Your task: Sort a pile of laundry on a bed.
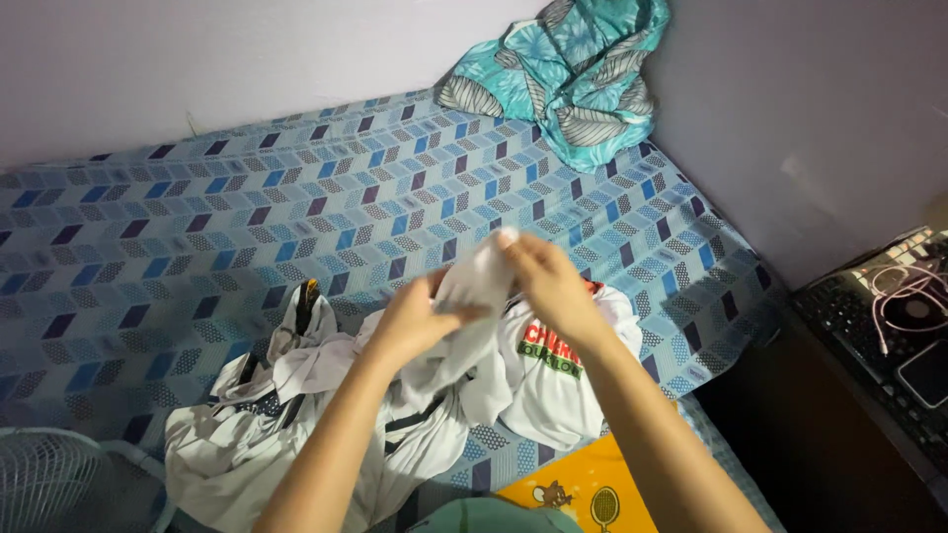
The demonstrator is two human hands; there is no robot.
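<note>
This is a bedroom in a home. A big bed point(197, 237) with a blue patterned sheet fills most of the room. A teal blanket point(573, 69) is bunched up at the far corner of the bed, against the wall. White clothes point(296, 424) lie piled on the near side of the bed. A laptop point(889, 336) sits just right of the bed, and a fan point(49, 479) stands by the bed's near left edge.
</note>
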